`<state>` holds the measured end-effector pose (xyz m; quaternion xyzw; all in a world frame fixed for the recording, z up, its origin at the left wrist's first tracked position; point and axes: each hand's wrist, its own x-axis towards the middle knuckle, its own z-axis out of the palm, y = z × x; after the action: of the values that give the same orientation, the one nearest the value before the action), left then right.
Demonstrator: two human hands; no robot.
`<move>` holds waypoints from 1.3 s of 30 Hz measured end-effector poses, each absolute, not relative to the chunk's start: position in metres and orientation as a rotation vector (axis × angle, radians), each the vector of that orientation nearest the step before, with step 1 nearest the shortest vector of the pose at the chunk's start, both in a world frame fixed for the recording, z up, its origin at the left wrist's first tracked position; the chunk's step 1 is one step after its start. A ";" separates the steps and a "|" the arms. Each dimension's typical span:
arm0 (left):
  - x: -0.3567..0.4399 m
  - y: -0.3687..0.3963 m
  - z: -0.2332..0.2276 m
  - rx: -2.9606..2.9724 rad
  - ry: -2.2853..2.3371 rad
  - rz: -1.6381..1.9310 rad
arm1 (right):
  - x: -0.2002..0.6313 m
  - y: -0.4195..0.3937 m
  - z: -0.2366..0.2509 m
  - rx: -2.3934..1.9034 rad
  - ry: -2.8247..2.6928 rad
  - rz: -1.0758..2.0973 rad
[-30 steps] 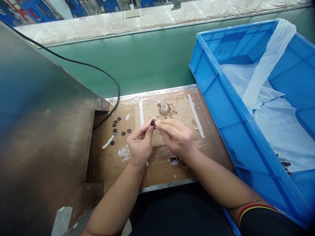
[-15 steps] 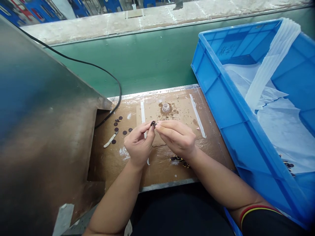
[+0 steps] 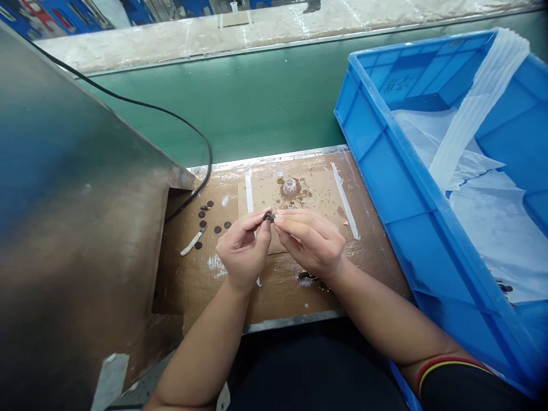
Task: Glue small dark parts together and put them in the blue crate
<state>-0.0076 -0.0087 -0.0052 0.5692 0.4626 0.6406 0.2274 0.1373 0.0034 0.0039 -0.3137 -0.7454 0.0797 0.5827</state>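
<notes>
the left hand point(image 3: 243, 251) and the right hand point(image 3: 310, 242) meet fingertip to fingertip above the cardboard-covered tabletop point(image 3: 192, 285), both sets of fingers pinching one small dark disc point(image 3: 268, 216) between them. more dark discs point(image 3: 209, 220) lie loose on the cardboard to the left, near a white stick point(image 3: 191, 242). a small clear cap point(image 3: 290, 185) sits on a stained patch just beyond the hands. a blue crate point(image 3: 385, 171) lined with white plastic stands at the right.

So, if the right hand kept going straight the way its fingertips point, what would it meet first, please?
Most likely the small dark part pinched at its fingertips, then the left hand gripping it from the other side; the right hand points left towards it.
</notes>
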 end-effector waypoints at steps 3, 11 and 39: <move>-0.011 -0.007 -0.002 1.695 1.234 1.724 | 0.140 0.004 0.003 -0.705 -1.748 0.163; -0.014 -0.005 0.000 1.785 1.328 1.724 | 0.139 0.004 0.001 -0.715 -1.808 0.167; -0.004 -0.013 -0.007 1.494 1.341 1.666 | 0.135 0.008 -0.001 -0.760 -1.825 0.235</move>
<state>-0.0039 -0.0126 -0.0067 0.5526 0.4959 0.6160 0.2633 0.1349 0.0083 -0.0010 -0.3202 -0.7692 0.0989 0.5441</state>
